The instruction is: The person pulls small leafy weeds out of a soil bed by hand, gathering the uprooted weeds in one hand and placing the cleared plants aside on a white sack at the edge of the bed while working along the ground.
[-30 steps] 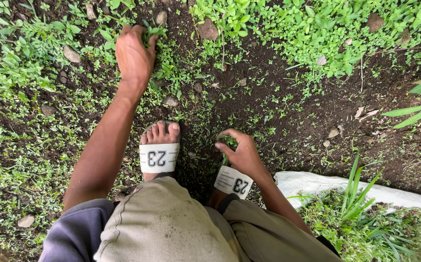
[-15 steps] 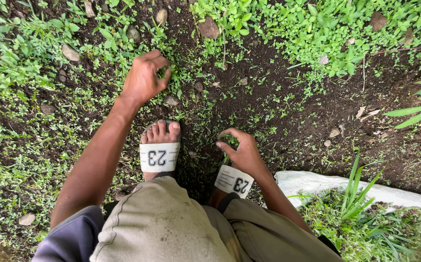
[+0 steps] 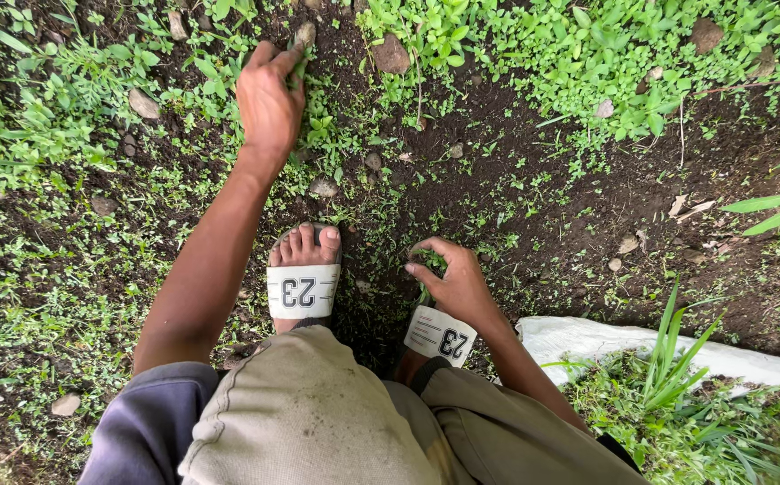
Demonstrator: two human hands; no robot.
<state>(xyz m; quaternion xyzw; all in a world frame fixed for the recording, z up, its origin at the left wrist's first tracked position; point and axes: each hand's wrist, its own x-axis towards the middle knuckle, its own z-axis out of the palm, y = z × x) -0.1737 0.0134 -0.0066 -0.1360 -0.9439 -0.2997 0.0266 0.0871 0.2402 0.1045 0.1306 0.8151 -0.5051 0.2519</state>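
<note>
I am squatting over dark soil dotted with small green weeds (image 3: 336, 135). My left hand (image 3: 268, 99) is stretched forward, its thumb and fingers pinched on a small weed (image 3: 298, 61) next to a stone. My right hand (image 3: 457, 283) hovers low by my right foot, its fingers curled around a tuft of pulled weeds (image 3: 427, 266). My feet are in sandals with white straps, the left sandal (image 3: 303, 292) plainly visible and the right sandal (image 3: 441, 335) partly under my wrist.
A white sack (image 3: 587, 339) filled with pulled greenery (image 3: 677, 413) lies on the ground at my right. Several stones (image 3: 391, 56) are scattered through the soil. Denser weeds (image 3: 569, 54) grow along the top and the left side.
My left hand drew back toward me half a second ago and has now reached forward again onto a weed. My right hand has stayed by my right foot.
</note>
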